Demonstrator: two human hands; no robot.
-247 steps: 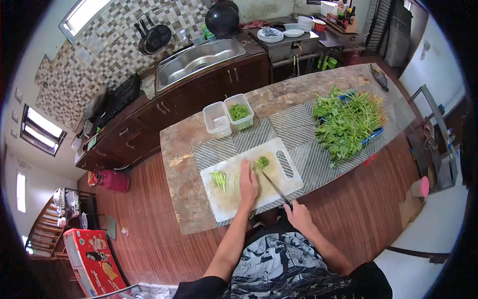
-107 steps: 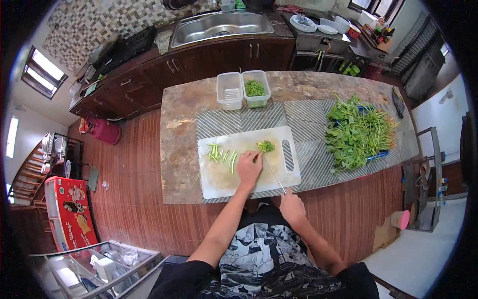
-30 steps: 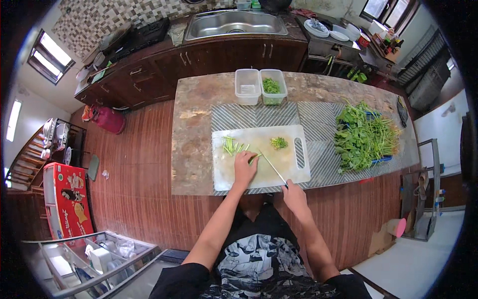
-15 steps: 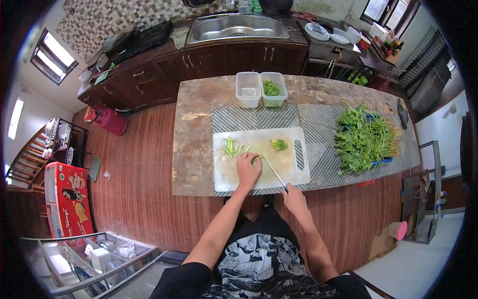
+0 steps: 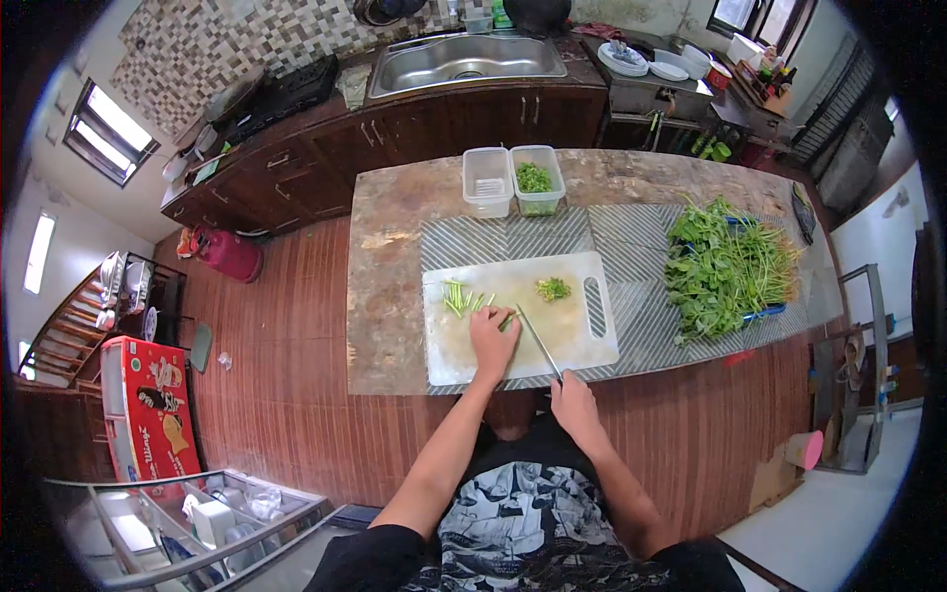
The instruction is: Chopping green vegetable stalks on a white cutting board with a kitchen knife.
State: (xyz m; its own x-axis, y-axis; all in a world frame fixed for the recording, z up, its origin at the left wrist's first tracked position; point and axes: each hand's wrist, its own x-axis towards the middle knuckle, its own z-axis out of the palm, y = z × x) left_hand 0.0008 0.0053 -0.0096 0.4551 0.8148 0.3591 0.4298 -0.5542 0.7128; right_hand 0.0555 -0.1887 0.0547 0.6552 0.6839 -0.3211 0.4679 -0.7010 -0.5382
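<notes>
A white cutting board [image 5: 459, 350] lies near the front edge of the table. On its middle, my left hand [image 5: 491, 340] is closed over green stems [image 5: 507, 322], pinning them down; its fingers partly hide them. My right hand [image 5: 574, 403] grips a knife [image 5: 538, 340] by the handle at the board's front edge. The blade slants away to the left, its tip close to my left fingertips and the stem ends. Several cut stem pieces [image 5: 455, 297] lie at the board's far left. A small pile of chopped greens [image 5: 553, 289] sits farther right, near the handle slot.
Two clear plastic containers stand behind the board: one container [image 5: 486, 202] looks empty, the other holds chopped greens [image 5: 534, 178]. To the right, a large heap of leafy greens [image 5: 725, 266] covers a blue tray [image 5: 764, 313]. Striped mats [image 5: 631, 232] lie beneath.
The knife handle and my right hand have shifted slightly left, so the blade stands a little steeper. My left hand stays on the stems. The whole view has tilted a little.
</notes>
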